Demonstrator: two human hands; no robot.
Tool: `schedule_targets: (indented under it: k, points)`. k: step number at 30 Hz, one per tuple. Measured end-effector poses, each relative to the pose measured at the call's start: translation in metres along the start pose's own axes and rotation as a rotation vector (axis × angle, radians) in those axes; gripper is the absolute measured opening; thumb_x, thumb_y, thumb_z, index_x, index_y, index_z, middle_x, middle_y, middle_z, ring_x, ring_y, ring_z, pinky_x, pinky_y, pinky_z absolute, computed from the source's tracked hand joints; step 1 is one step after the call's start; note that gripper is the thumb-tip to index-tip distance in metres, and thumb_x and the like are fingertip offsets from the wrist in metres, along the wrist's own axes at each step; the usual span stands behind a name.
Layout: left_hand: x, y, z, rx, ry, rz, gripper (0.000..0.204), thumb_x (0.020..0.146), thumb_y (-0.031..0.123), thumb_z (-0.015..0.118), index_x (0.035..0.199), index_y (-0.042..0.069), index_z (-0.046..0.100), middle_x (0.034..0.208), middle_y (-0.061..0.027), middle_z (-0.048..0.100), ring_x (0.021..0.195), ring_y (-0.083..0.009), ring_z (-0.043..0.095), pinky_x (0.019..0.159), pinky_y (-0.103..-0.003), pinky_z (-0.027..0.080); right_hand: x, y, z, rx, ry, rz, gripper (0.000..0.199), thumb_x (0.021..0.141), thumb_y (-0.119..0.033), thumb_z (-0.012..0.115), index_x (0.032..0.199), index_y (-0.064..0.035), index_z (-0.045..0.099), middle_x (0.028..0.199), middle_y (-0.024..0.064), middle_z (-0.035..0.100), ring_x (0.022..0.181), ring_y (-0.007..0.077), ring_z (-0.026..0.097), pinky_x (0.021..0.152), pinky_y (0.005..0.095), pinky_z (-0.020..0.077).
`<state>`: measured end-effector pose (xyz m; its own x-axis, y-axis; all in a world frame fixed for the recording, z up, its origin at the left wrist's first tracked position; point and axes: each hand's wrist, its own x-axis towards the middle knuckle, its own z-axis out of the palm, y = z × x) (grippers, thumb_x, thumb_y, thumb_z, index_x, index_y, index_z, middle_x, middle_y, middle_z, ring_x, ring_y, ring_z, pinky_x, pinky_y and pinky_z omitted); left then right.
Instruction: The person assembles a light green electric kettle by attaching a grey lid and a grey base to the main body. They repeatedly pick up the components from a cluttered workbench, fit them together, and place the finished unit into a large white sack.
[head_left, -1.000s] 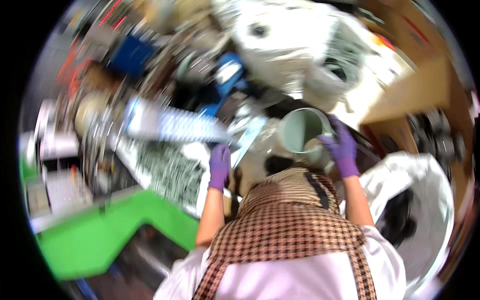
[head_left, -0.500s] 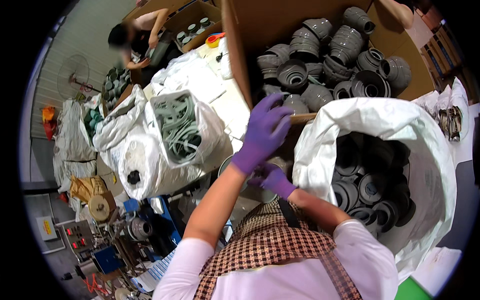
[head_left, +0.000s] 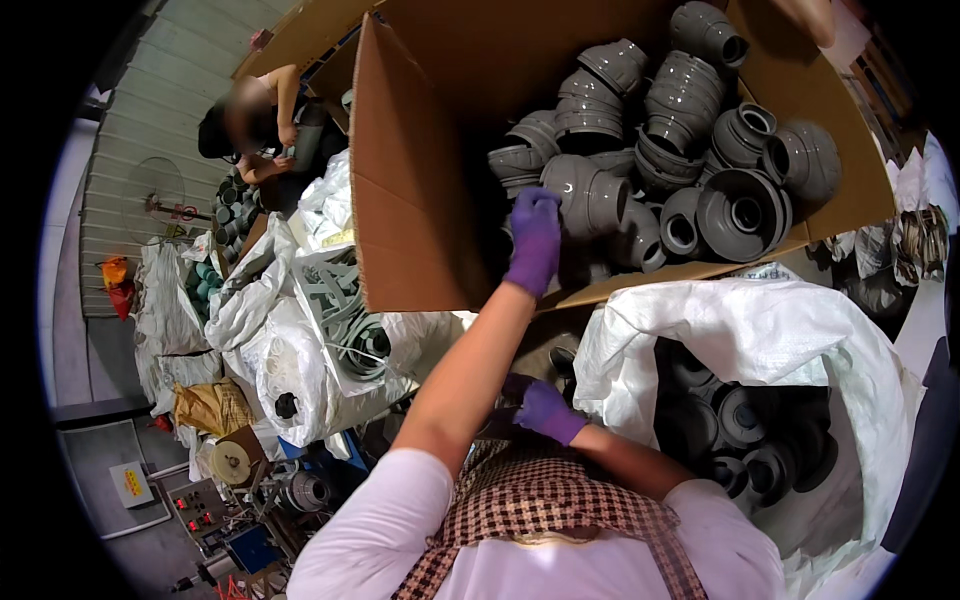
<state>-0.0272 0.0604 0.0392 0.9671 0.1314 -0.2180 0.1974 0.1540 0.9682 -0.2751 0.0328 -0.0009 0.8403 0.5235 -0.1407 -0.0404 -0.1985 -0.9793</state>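
My left hand (head_left: 535, 240), in a purple glove, reaches over the near edge of a large cardboard box (head_left: 410, 180). Its fingers are curled on the left end of a shiny grey plastic pipe fitting (head_left: 590, 200), which lies over other fittings. Several similar ribbed fittings (head_left: 685, 100) fill the right part of the box. Lower down, close to my checked apron (head_left: 560, 490), my right hand (head_left: 550, 414), also gloved in purple, is closed. A dark thing shows at its fingers, too shaded to make out.
To the right stands an open white woven sack (head_left: 860, 370) holding dark round parts (head_left: 745, 415). Left of the box are white bags, one with pale green strips (head_left: 345, 310). Machinery (head_left: 250, 530) occupies the lower left. Another person (head_left: 265, 125) handles a grey part farther back.
My left hand has moved from the box's near edge, fingers apart, into the box and closed on a fitting. My right hand stays low by the apron. The whole view has shifted.
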Motion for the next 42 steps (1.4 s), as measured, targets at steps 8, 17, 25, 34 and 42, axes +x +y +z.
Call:
schedule_targets:
  k: [8, 17, 25, 34, 42]
  points:
    - [-0.166, 0.114, -0.101, 0.359, -0.224, 0.67, 0.053, 0.082, 0.004, 0.072, 0.129, 0.002, 0.048, 0.127, -0.0122, 0.054, 0.116, -0.0232, 0.055, 0.101, -0.035, 0.045, 0.012, 0.013, 0.006, -0.023, 0.088, 0.069, 0.065, 0.085, -0.034, 0.077, 0.136, -0.0009, 0.054, 0.134, 0.0147, 0.06, 0.121, 0.0213, 0.057, 0.104, 0.0357, 0.0448]
    - [-0.336, 0.076, -0.31, 0.22, -0.366, -0.018, 0.035, 0.093, 0.007, 0.06, 0.127, 0.002, 0.052, 0.122, -0.0105, 0.059, 0.111, -0.019, 0.059, 0.098, -0.032, 0.048, 0.007, -0.098, 0.058, -0.561, 0.122, -0.328, 0.066, 0.091, -0.018, 0.056, 0.152, -0.0334, 0.036, 0.098, 0.0096, 0.072, 0.068, 0.0262, 0.067, 0.056, 0.0345, 0.0524]
    - [-0.533, 0.09, -0.401, -0.233, 0.472, 0.383, 0.049, 0.084, 0.014, 0.068, 0.13, 0.003, 0.053, 0.14, -0.0147, 0.048, 0.126, -0.0258, 0.049, 0.106, -0.039, 0.04, -0.026, -0.146, 0.217, -0.687, -0.13, -0.635, 0.066, 0.086, -0.023, 0.063, 0.147, -0.036, 0.043, 0.08, 0.0064, 0.062, 0.072, 0.0249, 0.066, 0.062, 0.0369, 0.0532]
    - [-0.656, 0.133, -0.498, 0.511, 0.836, 0.396, 0.038, 0.07, 0.023, 0.079, 0.096, -0.002, 0.069, 0.141, -0.0219, 0.05, 0.125, -0.0339, 0.053, 0.102, -0.04, 0.045, -0.029, -0.225, 0.395, -0.332, -0.502, -0.684, 0.045, 0.089, -0.023, 0.06, 0.134, -0.0215, 0.056, 0.106, 0.0176, 0.068, 0.098, 0.0371, 0.067, 0.083, 0.043, 0.0525]
    - [-0.709, 0.284, -0.584, 1.754, 1.012, 0.78, 0.027, 0.098, 0.028, 0.053, 0.106, 0.009, 0.071, 0.097, -0.0171, 0.071, 0.08, -0.0321, 0.069, 0.073, -0.038, 0.055, -0.022, -0.373, 0.392, -0.209, -0.954, -0.207, 0.032, 0.099, -0.017, 0.047, 0.124, -0.008, 0.064, 0.09, 0.0041, 0.068, 0.062, 0.0111, 0.055, 0.059, 0.025, 0.0494]
